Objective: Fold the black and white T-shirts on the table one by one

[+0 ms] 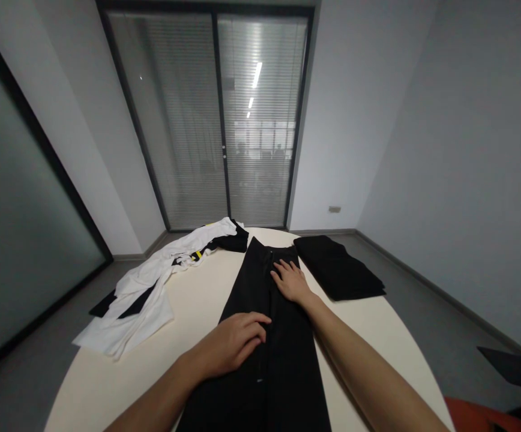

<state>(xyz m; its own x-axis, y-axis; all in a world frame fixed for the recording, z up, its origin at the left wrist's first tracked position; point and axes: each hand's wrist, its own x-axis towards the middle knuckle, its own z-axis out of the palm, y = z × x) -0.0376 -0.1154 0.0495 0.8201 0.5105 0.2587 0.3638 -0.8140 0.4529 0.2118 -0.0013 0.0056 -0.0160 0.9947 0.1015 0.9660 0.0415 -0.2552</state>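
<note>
A pair of black trousers (287, 360) lies lengthwise on the round cream table (197, 294), waistband at the far end, legs running down toward me. My right hand (291, 281) rests flat on the upper part, just below the waistband, fingers spread. Lower down, my left hand (237, 339) is on the trousers beside the middle line, its fingers loosely bent and slightly apart; its thumb is hidden. Neither hand shows anything gripped. A small pale mark shows on the cloth below my left hand.
On the left lies a loose heap of white clothing (147, 282) with black and yellow parts, partly over the table edge. A folded black garment (339, 270) is at the right. A glass door (260, 150) with blinds stands behind; something red (485, 417) shows at lower right.
</note>
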